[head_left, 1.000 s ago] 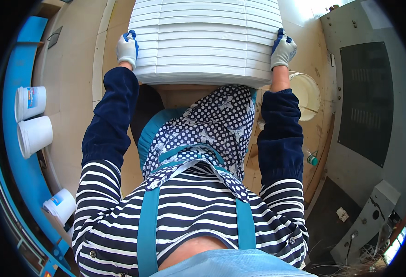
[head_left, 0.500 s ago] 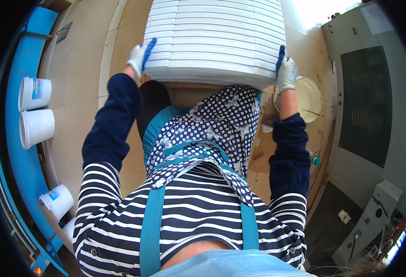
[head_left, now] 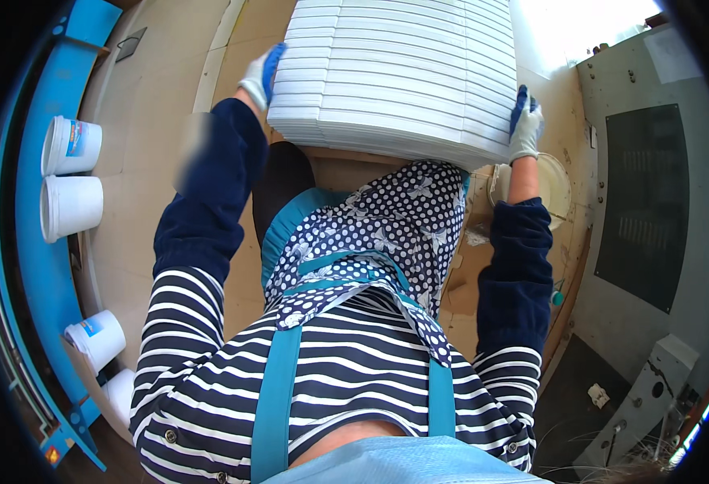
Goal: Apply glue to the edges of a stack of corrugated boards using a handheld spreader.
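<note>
A tall stack of white paper sheets or thin bundles (head_left: 395, 77), marked by dark lines between its layers, stands in front of me at the top of the view. My left hand (head_left: 263, 77), in a white glove with blue palm and fingers, lies along the stack's left edge with its fingers stretched out. At the opposite edge, my right hand (head_left: 525, 125) wears a matching glove, its fingers extended upward against the stack's side. Both palms face the stack; the inner finger surfaces are partly hidden.
Below the stack shows a wooden base (head_left: 346, 158). A round cream-coloured tub (head_left: 560, 189) sits on the floor beside my right forearm. White buckets (head_left: 76, 206) line the left side by a blue frame (head_left: 44, 185). A grey machine cabinet (head_left: 661, 210) stands at right.
The view has shifted, so the stack and surroundings sit differently in the picture. My left hand is a little higher along the stack's left edge; both hands stay beside the stack.
</note>
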### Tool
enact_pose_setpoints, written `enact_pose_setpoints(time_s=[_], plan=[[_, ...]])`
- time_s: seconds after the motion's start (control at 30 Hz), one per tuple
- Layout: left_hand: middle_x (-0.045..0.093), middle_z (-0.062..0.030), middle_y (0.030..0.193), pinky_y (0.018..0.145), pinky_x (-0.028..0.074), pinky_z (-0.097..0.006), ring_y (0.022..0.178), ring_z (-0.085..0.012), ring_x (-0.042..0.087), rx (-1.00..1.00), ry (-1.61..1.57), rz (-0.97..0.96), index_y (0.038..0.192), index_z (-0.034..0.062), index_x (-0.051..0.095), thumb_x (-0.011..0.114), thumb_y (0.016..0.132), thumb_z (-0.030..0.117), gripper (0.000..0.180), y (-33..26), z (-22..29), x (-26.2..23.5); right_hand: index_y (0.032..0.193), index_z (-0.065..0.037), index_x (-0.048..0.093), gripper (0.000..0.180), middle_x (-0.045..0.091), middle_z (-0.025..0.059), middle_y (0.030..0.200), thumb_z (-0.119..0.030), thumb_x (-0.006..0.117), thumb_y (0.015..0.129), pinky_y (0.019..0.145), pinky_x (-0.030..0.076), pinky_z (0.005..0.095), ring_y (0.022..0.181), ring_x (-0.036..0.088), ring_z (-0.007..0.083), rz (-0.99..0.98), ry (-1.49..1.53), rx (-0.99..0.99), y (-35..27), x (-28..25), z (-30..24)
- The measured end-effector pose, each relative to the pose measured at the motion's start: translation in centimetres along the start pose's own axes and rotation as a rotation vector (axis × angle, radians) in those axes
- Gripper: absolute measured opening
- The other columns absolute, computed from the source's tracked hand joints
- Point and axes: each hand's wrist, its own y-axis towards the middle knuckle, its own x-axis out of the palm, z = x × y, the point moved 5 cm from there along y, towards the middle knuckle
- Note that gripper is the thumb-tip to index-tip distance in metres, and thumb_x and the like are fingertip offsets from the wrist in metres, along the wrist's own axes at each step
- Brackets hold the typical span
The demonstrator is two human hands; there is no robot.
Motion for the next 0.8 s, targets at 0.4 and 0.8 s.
enact_pose_setpoints(time_s=[0.4, 0.8], plan=[[0.06, -0.0172, 0.092, 0.077, 0.042, -0.038, 0.087, -0.0322, 0.056, -0.109, 0.266, 0.504, 0.096, 0.0016, 0.055, 0.053, 0.079, 0.02, 0.025, -2.0, -3.6, 0.1, 0.104, 0.003, 0.052, 0.05, 0.057, 0.0228, 0.099, -0.041, 0.05, 0.079, 0.078, 0.043, 0.0399, 0.09, 0.055, 0.0358, 0.142, -0.053, -0.131, -1.3, 1.6, -1.3], [0.06, -0.0164, 0.086, 0.073, 0.044, -0.037, 0.081, -0.0305, 0.057, -0.146, 0.271, 0.527, 0.1, 0.0054, 0.054, 0.048, 0.076, 0.014, 0.026, -4.1, 0.8, 2.4, 0.087, -0.001, 0.056, 0.032, 0.061, 0.0156, 0.072, -0.031, 0.054, 0.077, 0.066, 0.045, 0.0389, 0.071, 0.06, 0.0313, 0.158, -0.014, -0.072, -1.8, 0.4, -1.0]])
